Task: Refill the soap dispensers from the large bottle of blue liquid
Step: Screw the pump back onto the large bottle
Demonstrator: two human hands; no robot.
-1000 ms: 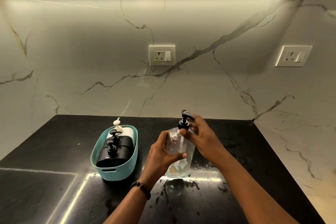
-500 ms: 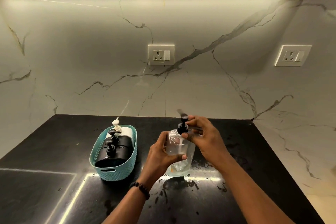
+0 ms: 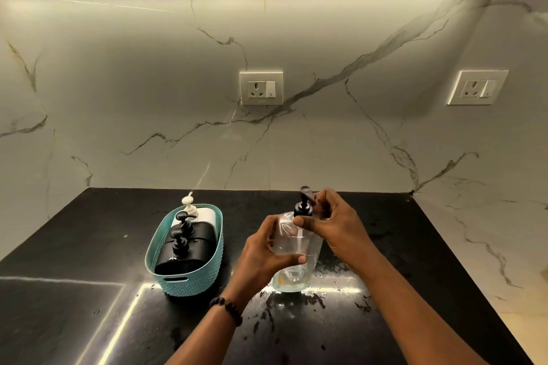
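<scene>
1. Black surface (image 3: 89, 246) under marble wall: clear dispenser (image 3: 296, 252) stands nearly empty.
2. Left hand (image 3: 264, 255) grips its body; right hand (image 3: 332, 225) pinches the pump (image 3: 304, 206).
3. Basket (image 3: 189, 284) dispensers wait; no blue bottle visible.

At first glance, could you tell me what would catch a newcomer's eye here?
At centre, the left hand grips a clear, nearly empty soap dispenser standing on the black countertop while the right hand holds its black pump. To its left, a teal basket holds three more dispensers.
</scene>
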